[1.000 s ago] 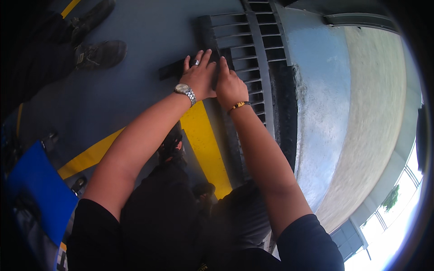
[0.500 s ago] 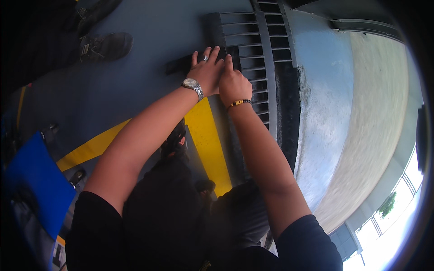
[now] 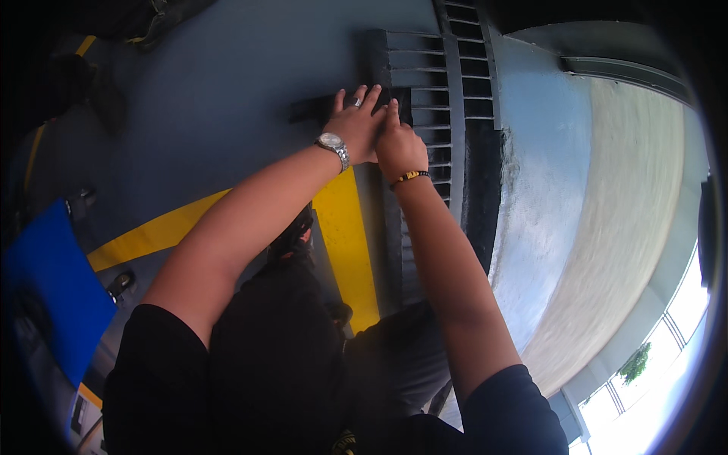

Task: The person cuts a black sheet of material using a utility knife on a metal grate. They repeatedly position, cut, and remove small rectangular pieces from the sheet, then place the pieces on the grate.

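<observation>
A long, flat black piece lies across the grey floor and reaches the edge of the metal grating. My left hand is spread flat over this piece, wearing a ring and a wristwatch. Beside it, touching it, my right hand has its index finger stretched forward along the black piece. Its other fingers are curled under, and what they hold, if anything, is hidden. A beaded bracelet circles the right wrist.
Yellow floor stripes run near my legs. A pale wall rises on the right behind a blue-grey strip. At the left stands a blue panel. Another person's dark shoe shows at the upper left.
The view has shifted slightly, so hands and grating sit a little lower and further right. The other person's feet at the upper left have moved. My hands keep the same pose on the black piece.
</observation>
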Demonstrator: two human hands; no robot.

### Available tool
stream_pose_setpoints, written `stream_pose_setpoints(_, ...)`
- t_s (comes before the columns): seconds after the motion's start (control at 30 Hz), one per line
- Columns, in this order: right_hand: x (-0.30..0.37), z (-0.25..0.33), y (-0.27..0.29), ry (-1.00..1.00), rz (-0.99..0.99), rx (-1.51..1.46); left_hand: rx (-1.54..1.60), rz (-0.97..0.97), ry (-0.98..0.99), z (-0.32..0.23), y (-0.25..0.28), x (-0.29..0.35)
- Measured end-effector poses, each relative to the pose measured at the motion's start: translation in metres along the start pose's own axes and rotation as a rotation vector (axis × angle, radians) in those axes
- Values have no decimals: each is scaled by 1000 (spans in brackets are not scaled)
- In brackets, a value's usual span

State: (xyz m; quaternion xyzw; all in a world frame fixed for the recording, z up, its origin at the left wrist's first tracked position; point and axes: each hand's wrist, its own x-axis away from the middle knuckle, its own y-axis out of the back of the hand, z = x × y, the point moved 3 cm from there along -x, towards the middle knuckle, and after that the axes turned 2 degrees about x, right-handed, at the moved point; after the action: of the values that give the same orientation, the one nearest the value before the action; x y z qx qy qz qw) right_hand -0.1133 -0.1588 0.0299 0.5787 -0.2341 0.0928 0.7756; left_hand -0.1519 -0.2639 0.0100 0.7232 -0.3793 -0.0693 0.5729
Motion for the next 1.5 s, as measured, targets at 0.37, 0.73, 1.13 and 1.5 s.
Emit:
stream_pose_setpoints(0.37,-3,10,12,-42,26,59,5,-36,2,4,-4,-2)
stream_pose_setpoints(0.73,-3,9,10,2,29,129,25,-53,20,1,-3,-1)
stream_pose_setpoints(1.13,1,5,2,-10,34,98,19,-106,18,2,-6,0)
stream_pose_setpoints(1.5,9,3,6,13,79,132,22,-49,34,1,-2,-1)
